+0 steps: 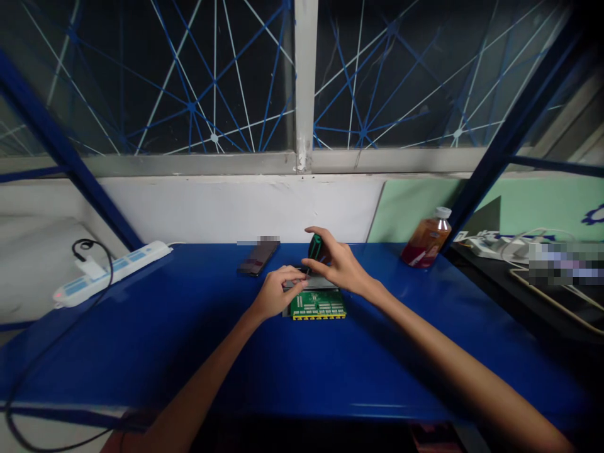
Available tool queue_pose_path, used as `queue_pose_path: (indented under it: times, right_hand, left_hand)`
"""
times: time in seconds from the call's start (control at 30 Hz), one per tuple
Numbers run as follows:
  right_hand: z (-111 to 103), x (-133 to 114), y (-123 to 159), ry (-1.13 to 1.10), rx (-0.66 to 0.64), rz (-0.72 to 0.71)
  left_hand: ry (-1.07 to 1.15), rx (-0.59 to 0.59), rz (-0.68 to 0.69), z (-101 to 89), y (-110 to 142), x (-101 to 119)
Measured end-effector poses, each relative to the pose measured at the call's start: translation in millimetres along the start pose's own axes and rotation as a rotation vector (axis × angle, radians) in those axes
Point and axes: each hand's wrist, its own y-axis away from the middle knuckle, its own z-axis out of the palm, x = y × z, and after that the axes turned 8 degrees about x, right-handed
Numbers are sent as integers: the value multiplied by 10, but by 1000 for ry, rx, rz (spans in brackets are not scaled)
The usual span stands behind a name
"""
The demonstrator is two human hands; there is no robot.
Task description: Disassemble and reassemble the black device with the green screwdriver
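My right hand (pixel 337 261) is curled around a screwdriver with a black and green handle (pixel 315 245), which stands nearly upright. Its index finger and thumb reach past the handle on the left. Close to the screwdriver's lower end, my left hand (pixel 282 291) has its thumb and fingers pinched together; whatever is between them is too small to make out. Under both hands is a grey metal part (pixel 323 282). A green circuit board (pixel 318 303) with a row of yellow connectors along its near edge lies just in front of it on the blue table (pixel 264 371).
A phone (pixel 259 257) lies behind my left hand. At the back right stands a bottle (pixel 427 239) of reddish drink. A white power strip (pixel 116 274) with a black cable sits at the left edge. Cables (pixel 542 251) lie on a dark surface at right.
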Motion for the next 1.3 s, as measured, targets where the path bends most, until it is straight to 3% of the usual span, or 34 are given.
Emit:
queue_pose_path:
  times: [0.13,0.67,0.97,1.3]
  right_hand:
    - [59,-12,-77,-9,-95,-39]
    - [152,13,-80,33,-135,-58]
    - [85,-113,-83,8,-201,-85]
    - [-45,-135,-272,119,-318,-174]
  left_hand:
    - [-40,14,-1,-16,-1,-60]
    - [-94,16,-14,-54,-9,-71]
    - [-65,116,-68,-17,-20,-62]
    - [-31,73,-80,-32,-14,-96]
